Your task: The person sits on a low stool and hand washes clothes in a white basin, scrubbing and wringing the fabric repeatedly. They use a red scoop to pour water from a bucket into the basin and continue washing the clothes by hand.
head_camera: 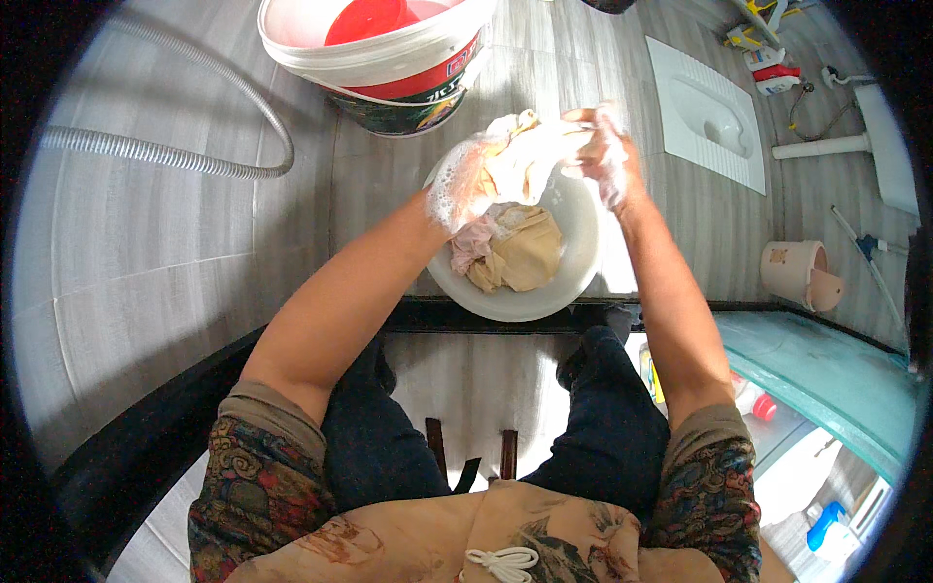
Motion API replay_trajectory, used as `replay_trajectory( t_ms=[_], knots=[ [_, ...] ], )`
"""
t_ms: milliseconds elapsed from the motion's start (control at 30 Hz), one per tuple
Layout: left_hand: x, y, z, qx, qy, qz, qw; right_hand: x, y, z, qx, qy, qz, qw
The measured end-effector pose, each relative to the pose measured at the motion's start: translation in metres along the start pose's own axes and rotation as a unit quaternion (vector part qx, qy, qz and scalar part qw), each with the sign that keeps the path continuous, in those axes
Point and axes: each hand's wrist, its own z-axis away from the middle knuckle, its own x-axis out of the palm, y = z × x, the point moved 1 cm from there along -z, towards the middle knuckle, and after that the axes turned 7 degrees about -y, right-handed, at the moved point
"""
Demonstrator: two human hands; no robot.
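Observation:
Both of my hands are foamy and raised above the far part of a round white basin [587, 270]. My left hand [470, 178] grips a wet, light-coloured cloth [528, 164], bunched and brightly lit. My right hand [603, 157] is at the cloth's right end, fingers pointing towards it; glare hides whether they hold it. Below the hands, a beige cloth [528, 251] and a pale pink cloth [472, 244] lie crumpled in the basin with some suds.
A large white bucket [393, 65] holding a red vessel [364, 18] stands beyond the basin at left. A grey corrugated hose [168, 153] curves at far left. At right are a squat toilet [714, 120], a pink pail [791, 273] and a glass panel [824, 364]. A dark sill [437, 317] runs beside the basin.

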Motion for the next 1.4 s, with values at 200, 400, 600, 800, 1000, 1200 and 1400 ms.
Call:
replay_trajectory(
  t_ms=[200, 400, 600, 800, 1000, 1200, 1400],
  knots=[
    [-0.022, -0.017, -0.002, 0.19, -0.208, -0.364, 0.888, 0.127, -0.037, 0.072, -0.324, -0.053, 0.431, 0.841],
    [-0.032, -0.039, -0.008, -0.046, -0.043, 0.069, 0.996, 0.095, -0.057, 0.036, -0.146, 0.085, 0.367, 0.915],
    [-0.026, -0.038, 0.002, 0.091, -0.007, 0.048, 0.995, 0.113, -0.035, 0.052, -0.337, 0.017, 0.418, 0.843],
    [-0.001, -0.011, 0.009, -0.049, -0.095, -0.159, 0.981, 0.051, -0.025, 0.009, -0.132, 0.079, 0.323, 0.934],
    [0.01, 0.002, -0.001, 0.132, 0.226, -0.502, 0.824, 0.028, -0.047, 0.015, -0.015, 0.039, -0.002, 0.999],
    [0.02, 0.0, -0.014, 0.079, 0.105, -0.648, 0.751, 0.044, -0.073, 0.022, 0.013, -0.024, -0.109, 0.994],
    [0.017, 0.019, -0.008, 0.059, 0.066, -0.354, 0.931, 0.016, -0.073, 0.013, 0.005, -0.144, -0.035, 0.989]
  ],
)
